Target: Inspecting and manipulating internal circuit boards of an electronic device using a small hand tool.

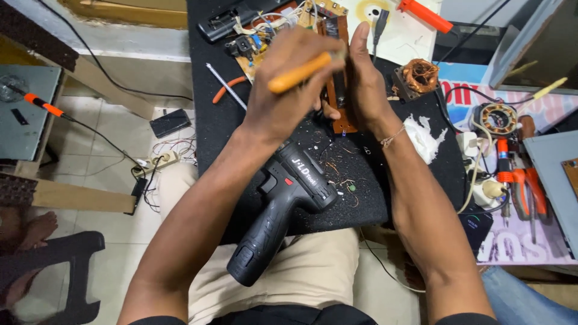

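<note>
My left hand [286,90] grips an orange-handled tool [299,73], its handle sticking out toward the right. My right hand [364,78] stands upright beside it, holding a narrow brown circuit board [338,96] on edge over the black mat [241,129]. The tool's tip is hidden behind my hands. A black cordless drill [283,207] lies under my left forearm, at the mat's front edge and over my lap.
More circuit boards and wires [265,30] lie at the mat's back. A copper-wound motor part [419,75], white tissue [424,138], soldering iron [503,159] and pliers [530,195] sit to the right. Orange cutters [226,89] lie left. A power strip [158,161] rests on the floor.
</note>
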